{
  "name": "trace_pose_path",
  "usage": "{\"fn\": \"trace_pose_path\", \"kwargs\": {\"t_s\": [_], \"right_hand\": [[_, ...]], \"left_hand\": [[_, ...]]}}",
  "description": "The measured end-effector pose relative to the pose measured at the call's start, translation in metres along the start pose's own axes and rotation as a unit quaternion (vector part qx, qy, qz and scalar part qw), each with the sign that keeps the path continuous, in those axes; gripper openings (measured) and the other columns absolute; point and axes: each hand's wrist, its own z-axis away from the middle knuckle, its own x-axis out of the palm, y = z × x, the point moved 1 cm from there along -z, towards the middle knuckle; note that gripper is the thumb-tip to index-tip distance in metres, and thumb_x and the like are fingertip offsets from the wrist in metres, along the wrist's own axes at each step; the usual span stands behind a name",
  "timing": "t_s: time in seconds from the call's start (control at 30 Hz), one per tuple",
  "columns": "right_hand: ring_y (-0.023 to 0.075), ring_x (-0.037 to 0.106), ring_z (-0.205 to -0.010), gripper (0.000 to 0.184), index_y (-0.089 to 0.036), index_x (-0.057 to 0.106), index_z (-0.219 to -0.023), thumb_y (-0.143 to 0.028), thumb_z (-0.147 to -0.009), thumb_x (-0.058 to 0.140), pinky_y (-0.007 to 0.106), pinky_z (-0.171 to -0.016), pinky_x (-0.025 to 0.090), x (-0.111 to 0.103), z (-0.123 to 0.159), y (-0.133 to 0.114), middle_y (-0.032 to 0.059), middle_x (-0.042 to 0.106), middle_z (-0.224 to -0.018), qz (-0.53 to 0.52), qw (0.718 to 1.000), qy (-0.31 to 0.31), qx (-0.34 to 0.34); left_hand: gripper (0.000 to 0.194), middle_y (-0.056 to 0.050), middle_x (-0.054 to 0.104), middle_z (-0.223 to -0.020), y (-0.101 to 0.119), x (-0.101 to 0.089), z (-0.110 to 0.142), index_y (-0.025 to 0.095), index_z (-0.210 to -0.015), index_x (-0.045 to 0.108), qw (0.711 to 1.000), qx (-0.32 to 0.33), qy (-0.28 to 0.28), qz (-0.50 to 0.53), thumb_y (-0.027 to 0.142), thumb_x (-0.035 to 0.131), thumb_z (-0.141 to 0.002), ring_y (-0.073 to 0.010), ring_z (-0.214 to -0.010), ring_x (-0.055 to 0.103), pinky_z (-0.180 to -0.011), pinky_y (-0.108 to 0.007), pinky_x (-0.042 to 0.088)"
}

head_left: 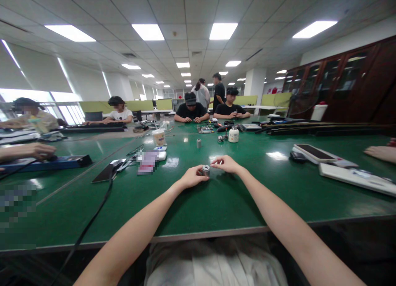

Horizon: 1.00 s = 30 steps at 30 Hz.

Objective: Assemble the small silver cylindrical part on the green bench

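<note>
My left hand (192,178) is closed around the side of a small grey metal cylinder (206,170), which stands upright on the green table and has dark openings in its top. Just to the right of it, my right hand (227,164) hovers with thumb and fingertips pinched together. A tiny pale bit seems to show at those fingertips, too small to name. A second, similar grey cylinder (199,143) stands by itself farther back on the table.
Beyond the cylinders are a white jar (233,135) and a paper cup (159,137). A black cable (100,205) runs over the table's front edge on the left. A white keyboard (355,178) lies right. Other people sit around, a co-worker's hand (38,150) at left.
</note>
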Motion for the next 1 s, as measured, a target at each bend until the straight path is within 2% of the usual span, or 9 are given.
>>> {"fn": "trace_pose_path", "kwargs": {"t_s": [0.1,0.3,0.6,1.0], "right_hand": [[0.01,0.045,-0.057,0.041,-0.015,0.076,-0.096,-0.048,-0.075,0.066,0.022,-0.053,0.035,-0.007,0.0,-0.019,0.0039,0.068,-0.072,-0.046,0.998,0.031,-0.019],[0.0099,0.046,-0.056,0.038,-0.016,0.076,-0.095,-0.047,-0.076,0.066,0.022,-0.052,0.034,-0.006,0.006,-0.049,0.0033,0.068,-0.071,-0.053,0.996,-0.017,-0.064],[0.0115,0.051,-0.06,0.027,-0.019,0.076,-0.094,-0.039,-0.08,0.063,0.023,-0.055,0.037,0.005,0.006,-0.048,0.0026,0.068,-0.071,0.001,0.998,0.011,-0.058],[0.0127,0.052,-0.062,0.034,-0.019,0.076,-0.1,-0.044,-0.081,0.061,0.023,-0.056,0.036,0.004,0.007,-0.047,0.0042,0.074,-0.083,-0.011,0.998,-0.037,-0.05]], "left_hand": [[0.042,-0.003,0.07,-0.093,0.0,-0.001,0.0,0.019,-0.108,0.065,1.0,0.003,-0.003,0.004,0.036,0.069,-0.071,-0.0176,-0.08,0.062,-0.077,-0.028,0.049],[0.042,-0.003,0.069,-0.089,-0.003,-0.001,0.0,0.017,-0.107,0.064,1.0,-0.007,-0.002,0.002,0.039,0.069,-0.072,-0.0172,-0.079,0.062,-0.076,-0.028,0.049],[0.048,-0.005,0.069,-0.093,-0.009,0.002,-0.001,0.015,-0.114,0.061,1.0,0.017,0.007,-0.008,0.039,0.068,-0.073,-0.0175,-0.079,0.062,-0.076,-0.03,0.05],[0.055,-0.005,0.069,-0.096,-0.008,0.003,0.001,0.016,-0.121,0.058,1.0,0.026,0.015,0.003,0.039,0.069,-0.072,-0.0185,-0.08,0.063,-0.076,-0.03,0.05]]}}
